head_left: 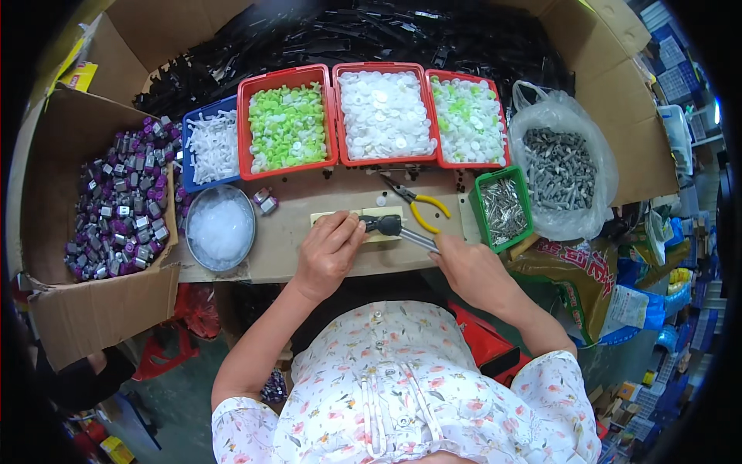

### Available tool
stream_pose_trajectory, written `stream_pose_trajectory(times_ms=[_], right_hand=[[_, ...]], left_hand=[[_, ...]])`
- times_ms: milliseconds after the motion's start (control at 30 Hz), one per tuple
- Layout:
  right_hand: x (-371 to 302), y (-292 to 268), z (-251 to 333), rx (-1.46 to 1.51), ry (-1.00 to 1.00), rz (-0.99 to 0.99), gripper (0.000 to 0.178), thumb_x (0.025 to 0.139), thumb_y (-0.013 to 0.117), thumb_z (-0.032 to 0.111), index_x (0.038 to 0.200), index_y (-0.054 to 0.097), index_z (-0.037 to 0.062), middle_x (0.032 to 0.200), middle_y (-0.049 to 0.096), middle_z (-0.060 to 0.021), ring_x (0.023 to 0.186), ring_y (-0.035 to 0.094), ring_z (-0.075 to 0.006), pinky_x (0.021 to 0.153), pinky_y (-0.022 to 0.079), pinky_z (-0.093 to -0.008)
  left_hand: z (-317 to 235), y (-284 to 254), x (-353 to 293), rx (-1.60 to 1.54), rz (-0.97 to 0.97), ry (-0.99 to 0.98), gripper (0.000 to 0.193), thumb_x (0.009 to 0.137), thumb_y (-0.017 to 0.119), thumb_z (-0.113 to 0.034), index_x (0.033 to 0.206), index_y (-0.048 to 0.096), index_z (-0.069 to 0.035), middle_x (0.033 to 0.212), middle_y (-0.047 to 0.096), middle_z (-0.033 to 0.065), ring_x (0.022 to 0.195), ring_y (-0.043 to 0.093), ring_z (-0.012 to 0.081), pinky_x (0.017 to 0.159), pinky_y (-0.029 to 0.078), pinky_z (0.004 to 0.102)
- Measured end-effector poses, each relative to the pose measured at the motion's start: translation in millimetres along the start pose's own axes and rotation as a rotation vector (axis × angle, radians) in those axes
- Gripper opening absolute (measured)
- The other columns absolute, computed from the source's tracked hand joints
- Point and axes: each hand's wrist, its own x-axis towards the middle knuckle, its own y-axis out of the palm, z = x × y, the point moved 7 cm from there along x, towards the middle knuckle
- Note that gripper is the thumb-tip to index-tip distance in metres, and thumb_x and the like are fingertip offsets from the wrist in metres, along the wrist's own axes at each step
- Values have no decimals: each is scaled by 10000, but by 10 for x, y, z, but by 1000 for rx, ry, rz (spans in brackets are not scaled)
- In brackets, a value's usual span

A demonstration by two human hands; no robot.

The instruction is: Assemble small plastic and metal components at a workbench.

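Note:
My left hand point(331, 251) rests at the left part of a pale yellow block point(376, 211). Its fingers are pinched on a small black part point(369, 223), partly hidden by the fingertips. In my right hand point(473, 271) is a hammer point(418, 240) with a silver shaft and a dark head, gripped with the fist closed around the handle. The hammer head lies over the block, close to my left fingertips; I cannot tell whether it touches the black part. Yellow-handled pliers point(427, 203) lie just beyond the hammer.
Behind the block stand a blue tray point(187, 158) of white pieces and red trays point(335, 135) of green and white caps. At right are a green bin point(527, 203) of metal pins and a plastic bag point(608, 166) of grey parts. A metal bowl point(251, 232) and cardboard box point(108, 298) flank the left.

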Motion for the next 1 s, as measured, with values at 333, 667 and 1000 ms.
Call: stream_pose_trajectory(times_ms=[333, 667, 1000], right_hand=[[-131, -283, 28, 10, 14, -151, 174, 963, 585, 137, 949, 456, 22, 772, 596, -189, 656, 626, -408, 557, 497, -497], [-49, 73, -137, -124, 55, -84, 179, 980, 551, 139, 975, 429, 9, 786, 621, -229, 715, 633, -441, 602, 499, -530], [23, -454, 466, 116, -213, -332, 150, 963, 576, 136, 927, 478, 28, 774, 609, -210, 679, 620, -426, 579, 482, -503]], left_hand=[[-25, -9, -30, 19, 24, -4, 250, 732, 790, -6, 964, 705, 31, 1005, 670, 117, 934, 661, 295, 768, 545, 398], [-166, -30, 37, 160, 38, 17, 274, 736, 790, -7, 991, 699, 30, 1052, 659, 130, 985, 644, 312, 797, 544, 401], [-357, 151, -194, 158, 43, -106, 289, 814, 675, 23, 1098, 670, 78, 1138, 641, 176, 1077, 626, 331, 918, 544, 378]])
